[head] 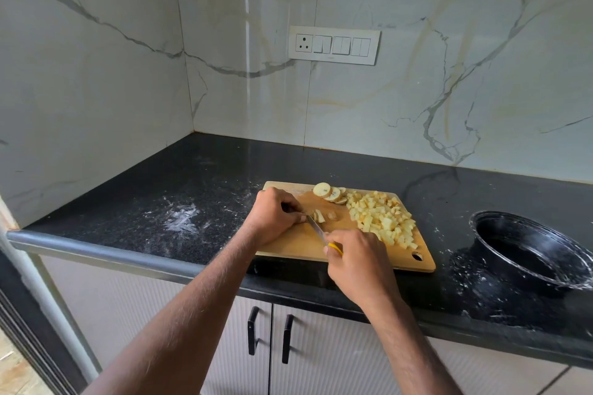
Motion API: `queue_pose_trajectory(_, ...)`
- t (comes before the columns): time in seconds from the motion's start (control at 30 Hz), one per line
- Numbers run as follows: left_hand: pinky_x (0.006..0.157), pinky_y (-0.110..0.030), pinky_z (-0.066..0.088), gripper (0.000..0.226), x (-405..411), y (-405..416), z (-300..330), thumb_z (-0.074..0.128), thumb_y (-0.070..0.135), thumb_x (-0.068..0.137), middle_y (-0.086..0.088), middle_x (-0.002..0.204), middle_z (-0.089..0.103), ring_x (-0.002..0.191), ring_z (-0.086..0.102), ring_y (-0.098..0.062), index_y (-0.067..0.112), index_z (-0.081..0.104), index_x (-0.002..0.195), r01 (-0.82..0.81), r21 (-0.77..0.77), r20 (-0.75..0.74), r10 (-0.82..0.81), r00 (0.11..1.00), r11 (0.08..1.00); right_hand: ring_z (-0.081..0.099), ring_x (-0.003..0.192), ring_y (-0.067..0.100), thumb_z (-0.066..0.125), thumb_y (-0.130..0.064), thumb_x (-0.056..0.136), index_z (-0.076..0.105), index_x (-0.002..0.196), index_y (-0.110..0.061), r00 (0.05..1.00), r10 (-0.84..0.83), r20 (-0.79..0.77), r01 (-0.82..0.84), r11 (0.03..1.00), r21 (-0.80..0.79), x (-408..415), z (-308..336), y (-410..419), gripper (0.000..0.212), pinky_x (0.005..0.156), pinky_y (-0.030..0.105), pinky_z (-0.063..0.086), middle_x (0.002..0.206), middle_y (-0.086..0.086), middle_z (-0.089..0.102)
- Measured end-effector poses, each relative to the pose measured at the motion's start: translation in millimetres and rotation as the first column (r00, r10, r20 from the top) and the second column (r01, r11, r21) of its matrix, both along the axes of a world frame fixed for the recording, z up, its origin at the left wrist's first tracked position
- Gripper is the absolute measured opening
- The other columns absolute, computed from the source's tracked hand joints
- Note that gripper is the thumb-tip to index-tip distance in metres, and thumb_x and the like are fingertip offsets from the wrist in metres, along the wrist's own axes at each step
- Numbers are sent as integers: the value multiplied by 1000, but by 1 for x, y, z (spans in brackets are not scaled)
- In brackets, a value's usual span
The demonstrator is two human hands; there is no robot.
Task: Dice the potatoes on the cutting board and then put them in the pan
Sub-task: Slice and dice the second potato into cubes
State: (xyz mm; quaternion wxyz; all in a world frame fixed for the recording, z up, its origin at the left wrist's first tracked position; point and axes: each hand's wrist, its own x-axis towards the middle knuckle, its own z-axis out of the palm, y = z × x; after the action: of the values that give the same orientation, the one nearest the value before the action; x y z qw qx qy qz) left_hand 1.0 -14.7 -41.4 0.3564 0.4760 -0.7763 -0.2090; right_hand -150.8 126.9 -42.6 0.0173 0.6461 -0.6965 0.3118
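A wooden cutting board (298, 244) lies on the black counter. A heap of diced potato (382, 218) covers its right half. Round potato slices (330, 193) lean together at its far edge. My left hand (276, 215) holds a few potato strips (318, 215) down on the board with curled fingers. My right hand (356, 261) grips a knife by its yellow handle (335, 248). The knife's blade (316, 227) rests against the strips right beside my left fingertips. A small potato piece (332, 216) lies just right of the strips.
A black pan (529, 250) stands on the counter to the right of the board, with nothing visible inside it. White smears mark the counter (183, 218) to the left. The marble wall carries a switch panel (333, 45). Cabinet doors with black handles (253, 333) sit below the counter edge.
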Motion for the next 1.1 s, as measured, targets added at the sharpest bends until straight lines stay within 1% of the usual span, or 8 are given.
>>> queue_pose_trajectory(0.1, 69, -2, 43, 31, 2, -1, 0, 86, 17, 76, 10, 88, 69, 79, 61, -2, 22, 79, 106, 62, 4, 16, -62, 998, 998, 57, 55, 3, 67, -27, 94, 75, 115, -23, 993, -41, 111, 48, 997, -62, -10, 5, 11, 23, 44, 13, 35, 73, -14, 68)
queue_pose_trajectory(0.17, 73, -2, 43, 37, 3, -3, -1, 84, 18, 80, 7, 99, 70, 87, 62, -7, 24, 76, 116, 99, 5, 52, -99, 994, 995, 51, 46, 5, 69, -36, 93, 74, 113, -23, 978, -79, 191, 102, 988, -114, -14, 11, 10, 24, 38, 17, 32, 58, -16, 53)
queue_pose_trajectory(0.23, 84, -8, 44, 36, 2, -5, -1, 80, 20, 85, 4, 110, 69, 98, 62, -11, 25, 74, 120, 130, 3, 110, -130, 985, 991, 44, 44, 5, 73, -48, 88, 67, 88, -25, 966, -166, 198, 184, 980, -76, -17, 14, 1, 24, 39, 17, 22, 56, -11, 49)
queue_pose_trajectory(0.33, 100, -23, 45, 32, 2, -7, 1, 74, 23, 90, 3, 119, 66, 108, 58, -13, 25, 73, 122, 171, 18, 183, -171, 968, 985, 50, 55, 10, 80, -43, 82, 64, 78, -20, 950, -252, 183, 262, 964, -34, -20, 14, -26, 29, 44, 23, 25, 64, -8, 56)
queue_pose_trajectory(0.4, 101, -24, 45, 31, 4, -8, 1, 74, 23, 90, 3, 118, 65, 107, 58, -13, 25, 74, 122, 178, 31, 180, -181, 967, 984, 55, 68, 14, 81, -29, 84, 72, 96, -18, 957, -236, 171, 246, 968, -39, -19, 17, -44, 18, 49, 20, 29, 79, -4, 65)
queue_pose_trajectory(0.53, 98, -22, 45, 31, 4, -9, -1, 76, 22, 88, 7, 109, 63, 102, 58, -11, 24, 75, 119, 183, 24, 147, -184, 972, 983, 58, 86, 19, 75, -15, 88, 68, 122, -18, 978, -158, 135, 163, 986, -25, -13, 20, -65, 34, 64, 25, 40, 102, 3, 68)
queue_pose_trajectory(0.83, 91, -21, 45, 33, 4, -13, -4, 77, 22, 87, 5, 110, 65, 100, 59, -13, 24, 74, 120, 195, 31, 110, -197, 974, 980, 50, 86, 13, 71, -17, 93, 59, 134, -16, 984, -170, 51, 168, 985, 45, -12, 21, -73, 43, 68, 23, 44, 116, 7, 64)
queue_pose_trajectory(1.1, 93, -27, 50, 31, 4, -14, -5, 80, 21, 85, 5, 106, 69, 97, 62, -14, 23, 76, 116, 203, 20, 99, -204, 974, 979, 55, 76, 15, 73, -17, 90, 70, 111, -15, 974, -202, 106, 202, 979, 17, -9, 16, -83, 21, 54, 20, 37, 97, 2, 66)
